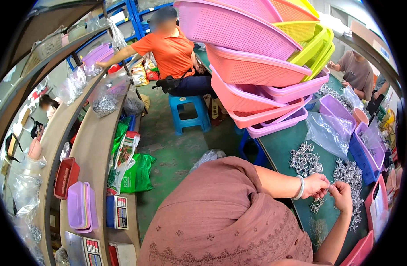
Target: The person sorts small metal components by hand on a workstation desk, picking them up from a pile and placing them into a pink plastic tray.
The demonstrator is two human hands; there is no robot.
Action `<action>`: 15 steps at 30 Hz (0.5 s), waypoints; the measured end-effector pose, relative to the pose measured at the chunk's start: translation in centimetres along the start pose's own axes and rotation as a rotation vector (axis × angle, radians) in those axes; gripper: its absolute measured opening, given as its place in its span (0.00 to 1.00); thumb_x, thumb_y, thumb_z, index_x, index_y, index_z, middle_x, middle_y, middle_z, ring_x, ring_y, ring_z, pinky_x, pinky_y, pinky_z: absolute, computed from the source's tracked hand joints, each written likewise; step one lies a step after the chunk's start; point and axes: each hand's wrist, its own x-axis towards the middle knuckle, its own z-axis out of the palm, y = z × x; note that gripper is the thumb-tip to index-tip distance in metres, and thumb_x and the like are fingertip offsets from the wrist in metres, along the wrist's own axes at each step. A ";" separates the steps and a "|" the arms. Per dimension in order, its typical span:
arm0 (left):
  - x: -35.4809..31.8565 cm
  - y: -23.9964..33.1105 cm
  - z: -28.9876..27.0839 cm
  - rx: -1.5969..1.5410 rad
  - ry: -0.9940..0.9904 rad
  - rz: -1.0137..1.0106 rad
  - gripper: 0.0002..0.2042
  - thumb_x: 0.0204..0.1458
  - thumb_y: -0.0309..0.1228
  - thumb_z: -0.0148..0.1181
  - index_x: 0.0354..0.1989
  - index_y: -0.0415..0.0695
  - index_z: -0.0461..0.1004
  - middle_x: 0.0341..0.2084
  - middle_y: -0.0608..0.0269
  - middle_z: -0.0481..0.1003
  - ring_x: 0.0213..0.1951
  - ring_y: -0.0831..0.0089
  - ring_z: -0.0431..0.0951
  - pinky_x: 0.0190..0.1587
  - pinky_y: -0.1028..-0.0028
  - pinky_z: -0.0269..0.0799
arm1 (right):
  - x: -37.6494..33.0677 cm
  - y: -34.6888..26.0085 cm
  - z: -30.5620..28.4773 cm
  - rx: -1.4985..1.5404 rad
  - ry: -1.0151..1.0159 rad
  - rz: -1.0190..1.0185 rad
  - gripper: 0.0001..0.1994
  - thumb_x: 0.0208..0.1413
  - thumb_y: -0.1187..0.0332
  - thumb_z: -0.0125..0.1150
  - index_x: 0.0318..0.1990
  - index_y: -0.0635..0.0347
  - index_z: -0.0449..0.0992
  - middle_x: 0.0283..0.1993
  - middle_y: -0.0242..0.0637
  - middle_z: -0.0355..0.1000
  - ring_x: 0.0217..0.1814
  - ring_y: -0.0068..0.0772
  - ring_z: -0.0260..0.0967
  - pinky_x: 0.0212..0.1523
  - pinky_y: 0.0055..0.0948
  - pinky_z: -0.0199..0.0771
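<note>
Over the green tabletop [274,142] my two hands meet fingertip to fingertip. My left hand [315,186], with a pale bangle [299,188] at the wrist, is closed in a pinch. My right hand [342,196] pinches from the other side. Between the fingertips is a small silvery metal piece [330,187], mostly covered; its exact kind is too small to tell. Loose piles of similar metal pieces lie around: one pile [304,160] beyond my left hand, a larger pile [348,177] beside my right hand, and a few pieces [316,205] below my hands.
Stacked pink and yellow baskets [256,66] tower at the table's far end. A clear plastic bag [329,133] and purple bins [371,142] line the right. At left, shelving [86,142] holds trays and scales. A person in orange [168,53] sits near a blue stool [190,113].
</note>
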 end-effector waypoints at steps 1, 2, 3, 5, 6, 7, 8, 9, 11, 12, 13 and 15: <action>0.2 0.0 0.1 0.014 -0.003 0.005 0.06 0.49 0.28 0.51 0.34 0.43 0.64 0.19 0.63 0.68 0.18 0.76 0.68 0.18 0.79 0.64 | 0.1 0.2 -0.4 -0.026 -0.005 0.007 0.08 0.48 0.73 0.55 0.20 0.64 0.68 0.16 0.26 0.63 0.19 0.13 0.57 0.19 0.15 0.56; 0.3 0.1 0.2 0.021 -0.003 0.009 0.06 0.49 0.28 0.51 0.34 0.43 0.64 0.19 0.64 0.68 0.18 0.77 0.68 0.18 0.80 0.64 | 0.2 0.4 -0.4 0.020 0.018 -0.010 0.08 0.48 0.73 0.55 0.21 0.64 0.68 0.17 0.26 0.63 0.19 0.13 0.57 0.20 0.15 0.56; 0.4 0.2 0.3 0.028 -0.002 0.013 0.05 0.49 0.28 0.51 0.33 0.43 0.64 0.19 0.64 0.68 0.18 0.77 0.68 0.18 0.80 0.64 | 0.4 0.6 -0.3 0.066 0.040 -0.027 0.07 0.48 0.73 0.54 0.22 0.64 0.68 0.18 0.26 0.63 0.19 0.13 0.57 0.20 0.15 0.56; 0.4 0.3 0.6 0.041 0.002 0.025 0.05 0.49 0.28 0.51 0.33 0.43 0.64 0.19 0.64 0.68 0.18 0.78 0.68 0.18 0.80 0.63 | 0.5 0.6 -0.5 0.147 0.033 -0.033 0.04 0.49 0.74 0.52 0.26 0.64 0.68 0.20 0.26 0.64 0.21 0.14 0.58 0.21 0.15 0.58; 0.4 0.4 0.7 0.049 0.008 0.034 0.05 0.49 0.28 0.51 0.33 0.43 0.64 0.19 0.65 0.68 0.18 0.78 0.68 0.18 0.81 0.63 | 0.6 0.8 -0.4 0.177 0.036 -0.036 0.04 0.49 0.74 0.52 0.26 0.64 0.68 0.21 0.26 0.64 0.21 0.14 0.58 0.21 0.14 0.58; 0.4 0.5 0.9 0.056 0.012 0.044 0.04 0.49 0.28 0.51 0.32 0.44 0.65 0.19 0.65 0.68 0.18 0.78 0.68 0.18 0.81 0.63 | 0.6 0.9 -0.4 0.205 0.041 -0.039 0.03 0.49 0.74 0.52 0.27 0.64 0.68 0.21 0.26 0.65 0.21 0.13 0.58 0.21 0.14 0.58; 0.4 0.6 1.0 0.064 0.014 0.050 0.04 0.49 0.28 0.51 0.32 0.43 0.65 0.19 0.65 0.68 0.18 0.79 0.67 0.18 0.81 0.63 | 0.6 1.1 -0.4 0.233 0.046 -0.042 0.03 0.49 0.74 0.52 0.28 0.64 0.68 0.21 0.26 0.65 0.21 0.13 0.58 0.21 0.14 0.59; 0.4 0.7 1.1 0.071 0.016 0.056 0.04 0.49 0.28 0.51 0.32 0.43 0.65 0.19 0.65 0.68 0.18 0.79 0.67 0.18 0.81 0.63 | 0.6 1.2 -0.3 0.252 0.055 -0.039 0.03 0.49 0.74 0.52 0.28 0.64 0.68 0.21 0.26 0.65 0.21 0.13 0.59 0.21 0.14 0.59; 0.8 0.5 1.2 0.081 0.015 0.073 0.04 0.49 0.27 0.51 0.32 0.43 0.65 0.19 0.65 0.68 0.18 0.79 0.68 0.18 0.81 0.63 | 0.6 1.3 -0.4 0.286 0.075 -0.030 0.03 0.49 0.74 0.52 0.30 0.64 0.68 0.22 0.26 0.65 0.21 0.13 0.59 0.22 0.14 0.59; 0.8 0.3 1.2 0.094 0.015 0.072 0.04 0.49 0.27 0.51 0.32 0.43 0.65 0.19 0.65 0.68 0.18 0.79 0.68 0.18 0.81 0.63 | 0.5 1.2 -0.4 0.302 0.081 -0.026 0.03 0.49 0.75 0.52 0.31 0.64 0.68 0.22 0.26 0.65 0.21 0.13 0.59 0.21 0.14 0.59; 0.9 0.4 1.3 0.109 0.016 0.074 0.04 0.48 0.27 0.52 0.32 0.43 0.65 0.19 0.65 0.68 0.18 0.79 0.68 0.18 0.81 0.63 | 0.5 1.0 -0.4 0.319 0.085 -0.026 0.03 0.49 0.75 0.52 0.31 0.64 0.68 0.23 0.26 0.65 0.21 0.13 0.59 0.21 0.14 0.59; 1.0 0.2 1.5 0.132 0.023 0.072 0.04 0.48 0.27 0.52 0.32 0.43 0.65 0.19 0.65 0.68 0.18 0.79 0.68 0.18 0.81 0.63 | 0.5 1.2 -0.4 0.331 0.087 -0.025 0.04 0.48 0.75 0.53 0.32 0.64 0.68 0.23 0.26 0.65 0.21 0.13 0.59 0.21 0.14 0.59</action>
